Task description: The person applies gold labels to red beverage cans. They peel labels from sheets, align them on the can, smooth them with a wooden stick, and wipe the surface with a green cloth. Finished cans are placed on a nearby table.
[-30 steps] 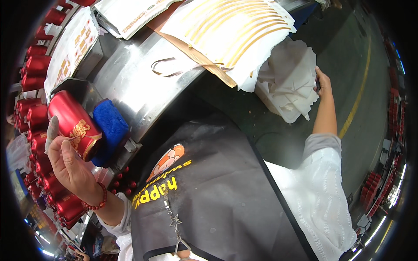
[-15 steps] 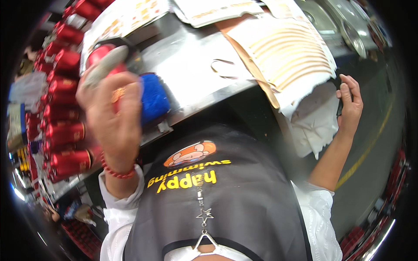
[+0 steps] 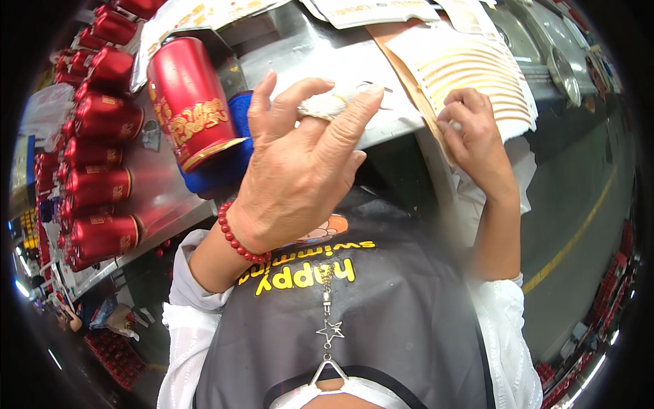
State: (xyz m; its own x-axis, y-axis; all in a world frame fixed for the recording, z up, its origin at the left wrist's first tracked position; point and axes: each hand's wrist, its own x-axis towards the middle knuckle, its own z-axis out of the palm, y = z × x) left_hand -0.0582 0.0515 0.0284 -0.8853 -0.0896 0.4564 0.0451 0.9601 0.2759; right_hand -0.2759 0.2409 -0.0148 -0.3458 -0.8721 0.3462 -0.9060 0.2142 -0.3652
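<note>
A red can-shaped container (image 3: 191, 95) with a gold pattern lies tilted on a blue cloth-covered pad (image 3: 204, 183). Along its near rim runs a thin gold strip (image 3: 228, 146), its right end sticking out. My left hand (image 3: 293, 170), wearing a red bead bracelet, is just right of the container with fingers spread. A whitish wrap (image 3: 325, 105) appears to cover one of its fingers. My right hand (image 3: 477, 136) has curled, pinched fingers over the left side of a white sheet (image 3: 477, 65) with several curved gold-brown strips. What those fingertips hold is hidden.
Several red containers (image 3: 102, 180) stand in a row on the left of the metal table (image 3: 160, 180). Printed papers (image 3: 381, 10) lie at the back. A brown board (image 3: 402, 65) lies under the sheet's left edge. Metal pans (image 3: 562, 71) sit at far right.
My left hand has left the container and moved right, uncovering it. My right hand has come in from beyond the sheet's right edge to its left side, fingers curling.
</note>
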